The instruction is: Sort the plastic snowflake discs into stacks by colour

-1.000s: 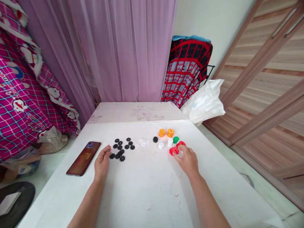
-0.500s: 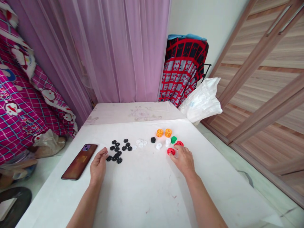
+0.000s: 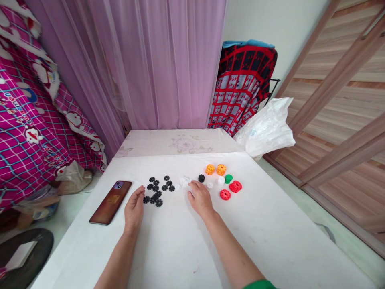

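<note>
My left hand [image 3: 134,208] rests at the left of the scattered black notched discs [image 3: 155,196], its fingers loosely extended and nothing visible in them. My right hand [image 3: 201,198] reaches over the right side of the loose white discs [image 3: 184,181], thumb and fingers apart, fingertips near or touching them; the contact is hard to make out. To its right are a black stack [image 3: 201,178], white stacks [image 3: 221,180], a green stack [image 3: 228,179], a red stack [image 3: 225,194] and more red discs [image 3: 235,186]. Two orange stacks [image 3: 209,169] stand behind.
A brown phone [image 3: 110,202] lies left of my left hand on the white-covered table [image 3: 174,249]. A white plastic bag [image 3: 266,128] hangs by the far right corner. Purple curtains [image 3: 168,64] are behind the table, and a wooden wardrobe [image 3: 339,120] stands at the right.
My right hand has left the red discs and moved left to the white ones. The red discs now lie uncovered. My left hand stays beside the black discs; the view has shifted slightly.
</note>
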Demonstrator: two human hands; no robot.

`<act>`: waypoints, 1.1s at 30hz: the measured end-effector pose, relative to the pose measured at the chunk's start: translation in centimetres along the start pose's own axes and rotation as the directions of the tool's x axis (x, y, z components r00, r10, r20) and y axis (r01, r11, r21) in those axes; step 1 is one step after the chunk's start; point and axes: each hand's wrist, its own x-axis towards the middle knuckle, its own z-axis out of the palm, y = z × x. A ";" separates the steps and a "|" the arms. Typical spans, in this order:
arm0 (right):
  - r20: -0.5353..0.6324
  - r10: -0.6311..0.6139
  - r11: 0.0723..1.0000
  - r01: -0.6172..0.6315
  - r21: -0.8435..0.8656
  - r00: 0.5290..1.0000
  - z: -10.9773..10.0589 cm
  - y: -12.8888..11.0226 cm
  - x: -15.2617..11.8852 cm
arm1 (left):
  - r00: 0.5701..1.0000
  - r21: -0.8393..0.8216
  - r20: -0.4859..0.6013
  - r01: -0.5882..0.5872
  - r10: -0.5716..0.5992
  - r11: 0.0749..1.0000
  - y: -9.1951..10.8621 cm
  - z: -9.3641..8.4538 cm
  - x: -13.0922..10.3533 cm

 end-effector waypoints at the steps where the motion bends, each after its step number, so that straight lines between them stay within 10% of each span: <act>1: 0.006 0.015 1.000 -0.015 -0.015 1.000 0.7 -0.3 0.6 | 1.000 -0.005 0.000 -0.001 0.001 1.000 0.0 0.0 0.0; 10: 0.146 -0.009 0.998 0.018 -0.062 0.989 3.8 -1.8 3.5 | 1.000 0.024 0.010 -0.021 0.021 1.000 0.3 0.2 -0.4; 23: 0.051 -0.125 0.992 0.125 0.002 0.991 2.0 -1.6 -0.2 | 0.996 0.110 0.035 -0.091 0.088 0.990 0.3 0.0 -0.4; 33: 0.096 -0.087 0.994 0.093 -0.055 0.992 3.2 -1.2 0.6 | 0.924 0.629 0.280 -0.380 0.259 0.678 -0.7 3.4 1.9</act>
